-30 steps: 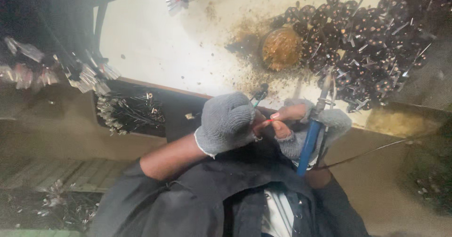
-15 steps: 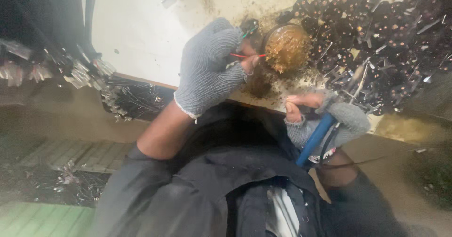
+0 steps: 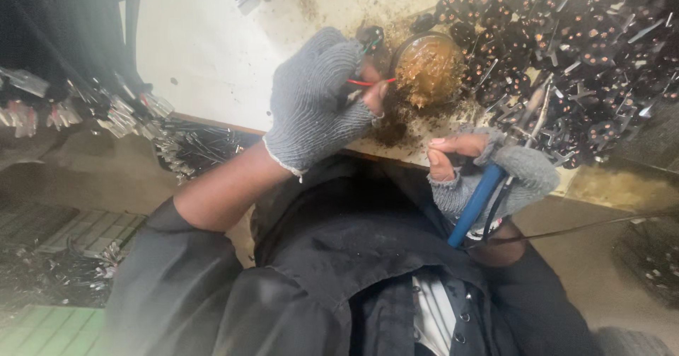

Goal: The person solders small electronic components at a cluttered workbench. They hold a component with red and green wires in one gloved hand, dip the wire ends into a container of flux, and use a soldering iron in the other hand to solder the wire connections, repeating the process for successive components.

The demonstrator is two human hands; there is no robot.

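My left hand (image 3: pixel 311 101), in a grey knit glove with bare fingertips, pinches a thin cable with red and green wire ends (image 3: pixel 364 82). The wire tips touch a small round pot of brown, crusty paste (image 3: pixel 428 69) on the white table (image 3: pixel 212 44). My right hand (image 3: pixel 495 175), gloved the same way, rests at the table's near edge. It grips a tool with a blue handle (image 3: pixel 475 204), whose metal tip points up toward the pile of black parts. A dark cord hangs from the handle.
A heap of small black plugs with metal pins (image 3: pixel 587 44) covers the table's right side. Brown residue stains the table around the pot. Bundles of dark cables with metal ends (image 3: pixel 191 147) hang off the left edge, and more connectors (image 3: pixel 64 108) lie further left.
My left hand has lifted away from my right hand and carried the wire ends up and over to the brown pot. My right hand has kept the blue tool near the table edge.
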